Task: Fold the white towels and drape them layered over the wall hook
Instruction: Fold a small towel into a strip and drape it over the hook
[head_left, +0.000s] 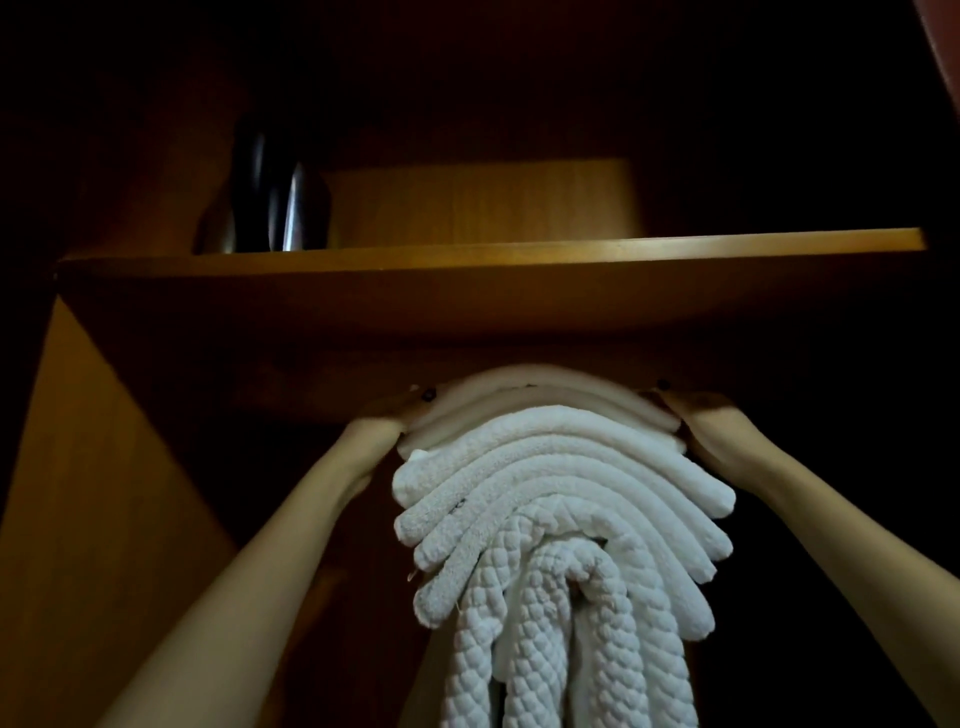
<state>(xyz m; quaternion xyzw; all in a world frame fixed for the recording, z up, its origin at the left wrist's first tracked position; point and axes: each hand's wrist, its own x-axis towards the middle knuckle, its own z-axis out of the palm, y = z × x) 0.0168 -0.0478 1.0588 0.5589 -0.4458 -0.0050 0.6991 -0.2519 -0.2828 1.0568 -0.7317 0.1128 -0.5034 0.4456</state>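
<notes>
Left grip (387, 421) and right grip (698, 418) were raised at either side of the stack of folded white textured towels (561, 493), each touching one end of its topmost layers. Whether the fingers curled round the cloth could not be told in the dim light. The towels hung in nested arches between and below the grips. An orange-brown wooden shelf (488, 249) lay above both, with a dark glossy bottle (280, 197) up-left of the left grip.

No readable text, labels or numbers anywhere.
</notes>
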